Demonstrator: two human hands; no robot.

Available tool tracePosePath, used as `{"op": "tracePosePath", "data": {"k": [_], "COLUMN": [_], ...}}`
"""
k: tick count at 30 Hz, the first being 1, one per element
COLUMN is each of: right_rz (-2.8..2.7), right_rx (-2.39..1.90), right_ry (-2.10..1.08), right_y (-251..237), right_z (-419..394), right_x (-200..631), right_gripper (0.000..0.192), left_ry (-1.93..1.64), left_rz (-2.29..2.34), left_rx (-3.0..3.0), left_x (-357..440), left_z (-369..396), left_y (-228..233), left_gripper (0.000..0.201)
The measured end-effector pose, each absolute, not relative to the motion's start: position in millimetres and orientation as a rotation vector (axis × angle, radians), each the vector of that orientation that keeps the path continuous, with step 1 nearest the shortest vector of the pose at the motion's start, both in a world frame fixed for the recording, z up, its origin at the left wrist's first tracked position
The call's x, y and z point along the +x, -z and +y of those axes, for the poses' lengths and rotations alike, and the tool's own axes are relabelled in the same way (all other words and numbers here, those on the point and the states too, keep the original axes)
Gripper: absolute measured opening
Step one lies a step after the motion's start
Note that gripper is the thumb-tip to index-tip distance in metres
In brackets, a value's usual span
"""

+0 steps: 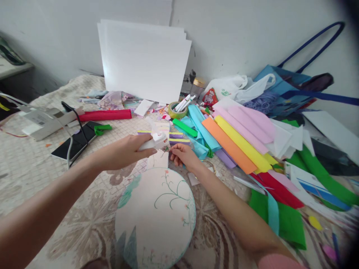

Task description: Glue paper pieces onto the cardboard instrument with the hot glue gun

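My left hand [134, 147] is closed around a white glue gun [157, 141], its tip pointing right. My right hand [182, 154] is beside that tip, thumb and fingertips pinched together; whatever they hold is too small to make out. Below both hands lies a round white cardboard disc [157, 216] drawn with green vines, small orange flowers and blue-green shapes. A narrow white cardboard neck [156, 160] extends from its far edge, partly hidden by the left hand and glue gun. Purple and yellow strips [179, 141] stick out sideways near the neck.
White boards [144, 61] lean against the wall. Rolled coloured paper [230, 144] is piled to the right, near a blue bag [288, 89]. At left are a power strip [47, 121], a black tablet-like slab [78, 140] with cables, and a red roll [105, 114]. A tape roll [177, 111] holds white pens.
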State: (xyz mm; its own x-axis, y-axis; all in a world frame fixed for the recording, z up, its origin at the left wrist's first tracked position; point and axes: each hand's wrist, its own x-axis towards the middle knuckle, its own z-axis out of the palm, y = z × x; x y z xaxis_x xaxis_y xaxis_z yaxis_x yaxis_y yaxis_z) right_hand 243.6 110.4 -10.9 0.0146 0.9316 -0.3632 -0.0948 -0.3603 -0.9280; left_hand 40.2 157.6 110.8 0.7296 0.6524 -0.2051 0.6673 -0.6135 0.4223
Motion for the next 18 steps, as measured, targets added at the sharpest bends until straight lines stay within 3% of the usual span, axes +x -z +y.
{"op": "tracePosePath", "data": {"k": [11,18], "right_rz": [-0.92,-0.996], "right_rx": [-1.411,-1.414], "right_ry": [-1.458,-1.19], "right_y": [8,-21], "right_z": [110,100], "right_x": [243,266], "right_gripper": [0.007,0.006], "left_ry": [-0.042,-0.124], "left_rz": [1.072,1.12], "left_rx": [2.426,2.336], "left_x": [37,37], "left_z": [162,168], "left_y": [-104,-98], "left_gripper": [0.037,0.035]}}
